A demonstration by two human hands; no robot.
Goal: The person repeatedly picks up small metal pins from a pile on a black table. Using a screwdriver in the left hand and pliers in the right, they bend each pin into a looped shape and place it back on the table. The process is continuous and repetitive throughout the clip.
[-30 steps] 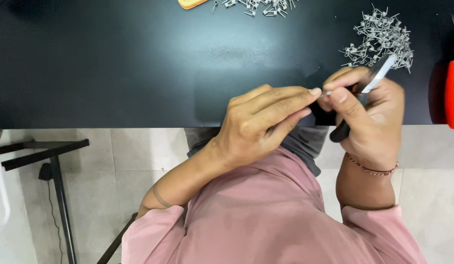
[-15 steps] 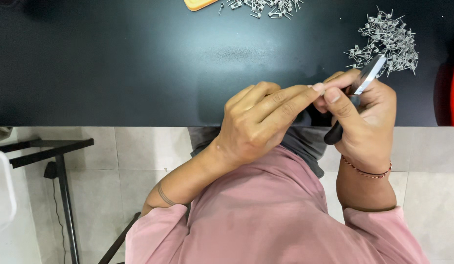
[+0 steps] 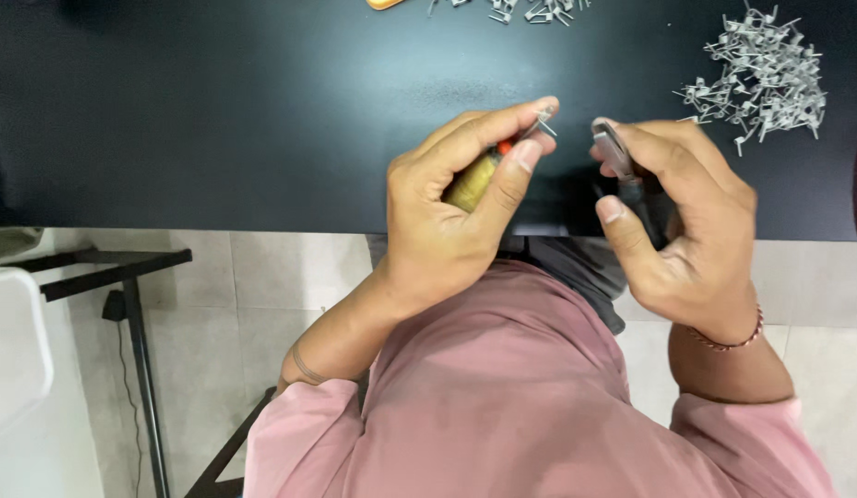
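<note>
Over the black bench (image 3: 216, 120), the left hand (image 3: 447, 212) pinches a small yellowish part (image 3: 474, 180), seemingly tipped with metal pins. The right hand (image 3: 686, 231) grips dark pliers (image 3: 622, 171); a pile of metal pins (image 3: 765, 78) lies just beyond it.

1. We see a black tabletop (image 3: 216, 111) filling the upper view.
2. We see a heap of small metal clips (image 3: 765, 78) at its right, and a smaller scatter (image 3: 525, 9) at the far edge.
3. We see a black metal stand (image 3: 124, 277) on the tiled floor (image 3: 281, 267).
</note>
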